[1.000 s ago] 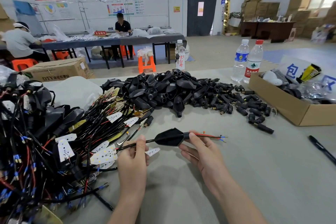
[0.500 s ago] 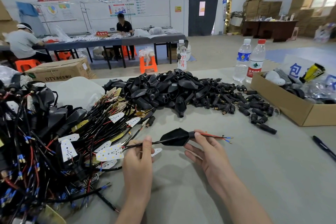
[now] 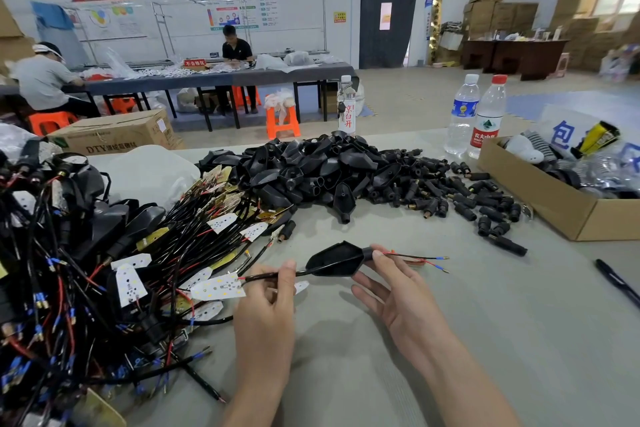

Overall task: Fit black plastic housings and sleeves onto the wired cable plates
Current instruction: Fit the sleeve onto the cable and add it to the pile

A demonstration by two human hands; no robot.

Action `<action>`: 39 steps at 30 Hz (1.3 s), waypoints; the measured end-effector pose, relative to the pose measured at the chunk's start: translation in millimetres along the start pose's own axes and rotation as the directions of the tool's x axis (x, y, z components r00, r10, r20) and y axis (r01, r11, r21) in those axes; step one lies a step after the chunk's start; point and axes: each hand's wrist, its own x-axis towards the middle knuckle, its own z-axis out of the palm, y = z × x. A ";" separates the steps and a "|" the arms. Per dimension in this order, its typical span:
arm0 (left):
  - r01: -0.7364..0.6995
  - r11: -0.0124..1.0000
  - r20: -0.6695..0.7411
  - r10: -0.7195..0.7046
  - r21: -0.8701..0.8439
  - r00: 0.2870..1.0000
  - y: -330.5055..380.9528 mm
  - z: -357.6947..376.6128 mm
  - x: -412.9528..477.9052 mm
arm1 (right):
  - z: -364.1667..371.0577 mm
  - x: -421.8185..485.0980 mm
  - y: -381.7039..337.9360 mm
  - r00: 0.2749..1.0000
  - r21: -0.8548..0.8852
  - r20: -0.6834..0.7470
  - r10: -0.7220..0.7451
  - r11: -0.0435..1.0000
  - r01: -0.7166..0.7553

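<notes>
My left hand [image 3: 265, 308] pinches a black cable [image 3: 266, 276] just right of its white LED plate [image 3: 219, 286]. The cable runs through a black plastic housing [image 3: 335, 260]. My right hand [image 3: 398, 295] pinches the housing's narrow neck, and the cable's red and black wire ends [image 3: 424, 259] stick out to the right past my fingers. A heap of loose black housings [image 3: 311, 166] lies at the table's middle back, with black sleeves [image 3: 467, 198] scattered to its right. A tangle of wired cable plates [image 3: 104, 270] covers the left side.
An open cardboard box [image 3: 554, 204] with mixed items stands at the right. Two water bottles [image 3: 476, 114] and a third bottle [image 3: 347, 106] stand at the far edge. A black pen [image 3: 616, 282] lies at the right. Two people sit at a far table [image 3: 207, 76].
The white plate has been drawn further out of the pile toward my left hand, and the housing has shifted a little right and lower along the cable. Both hands kept their hold.
</notes>
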 end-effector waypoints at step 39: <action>0.463 0.717 0.382 -0.289 -0.521 0.878 14.7 -4.2 4.2 | -0.8 -7.9 2.4 0.969 -0.215 -0.120 -0.218 0.958 0.189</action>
